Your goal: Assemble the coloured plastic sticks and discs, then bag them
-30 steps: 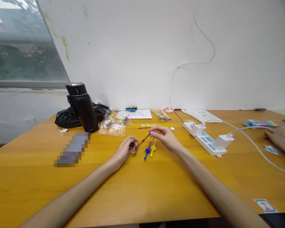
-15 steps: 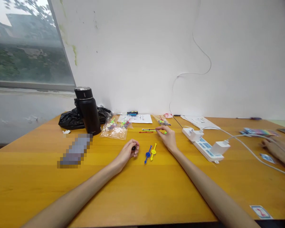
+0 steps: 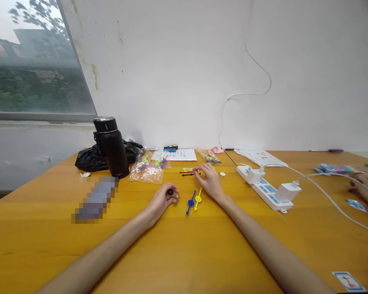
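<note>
My left fingers (image 3: 171,200) curl round a black piece (image 3: 170,191); whether my right fingers (image 3: 204,167) grip anything, I can't tell. The black arrow (image 3: 187,175) now lies toward the desk's (image 3: 159,261) far edge, making 3 with the red arrow (image 3: 184,172) and pale arrow (image 3: 187,169). Nearer the front edge lie the blue arrow (image 3: 191,203) and yellow arrow (image 3: 198,199); the power strip (image 3: 266,189) limits space rightward.

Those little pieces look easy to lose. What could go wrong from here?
The small black piece in the left hand might slip out, and its rounded look suggests it could roll. The right hand is close to the yellow arrow, so it could nudge that out of place. The small white disc beside the right hand could also get knocked away.
</note>
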`<state>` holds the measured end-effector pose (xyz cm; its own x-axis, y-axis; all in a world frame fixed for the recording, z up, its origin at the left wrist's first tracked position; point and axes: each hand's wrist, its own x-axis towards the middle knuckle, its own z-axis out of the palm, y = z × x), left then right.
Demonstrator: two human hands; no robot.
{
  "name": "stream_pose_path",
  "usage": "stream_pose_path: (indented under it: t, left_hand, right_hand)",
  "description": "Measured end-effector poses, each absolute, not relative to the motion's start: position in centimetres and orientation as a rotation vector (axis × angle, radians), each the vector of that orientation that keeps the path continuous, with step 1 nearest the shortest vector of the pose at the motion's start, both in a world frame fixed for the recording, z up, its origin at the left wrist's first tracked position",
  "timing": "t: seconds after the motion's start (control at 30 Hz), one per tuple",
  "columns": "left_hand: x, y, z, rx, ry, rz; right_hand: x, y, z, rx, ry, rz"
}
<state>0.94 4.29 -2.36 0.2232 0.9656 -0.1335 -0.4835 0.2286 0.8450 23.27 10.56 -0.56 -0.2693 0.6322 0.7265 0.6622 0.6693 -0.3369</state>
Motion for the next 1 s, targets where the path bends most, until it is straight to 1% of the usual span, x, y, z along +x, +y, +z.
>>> stream_pose_path:
  t: [0.13, 0.27, 0.53, 0.7, 0.8, 0.93, 1.0]
  left_hand:
    - [0.6, 4.6, -1.9, 0.595, 0.742, 1.184]
    - [0.7, 4.5, -2.0, 0.62, 0.686, 1.188]
    - [0.9, 4.2, -2.6, 0.877, 0.596, 1.077]
    - [0.5, 4.1, -2.0, 0.815, 0.624, 1.095]
    - [0.4, 4.0, -1.6, 0.779, 0.677, 1.075]
    - [0.4, 3.9, -1.4, 0.796, 0.69, 1.046]
    - [0.5, 4.0, -1.4, 0.8, 0.695, 1.04]
  right_hand:
    - [20.3, 7.6, 0.2, -0.831, -2.205, 0.009]
    - [18.2, 6.0, -0.1, -0.747, -2.351, 0.021]
    - [18.0, 6.1, -0.4, -0.767, -2.315, 0.065]
    - [20.6, 6.3, 0.9, -0.668, -2.123, -0.173]
    - [24.7, 6.9, 1.1, -0.818, -1.973, -0.26]
    - [29.8, 8.3, 0.8, -1.063, -1.874, -0.147]
    - [31.2, 8.9, 0.9, -1.146, -1.805, -0.143]
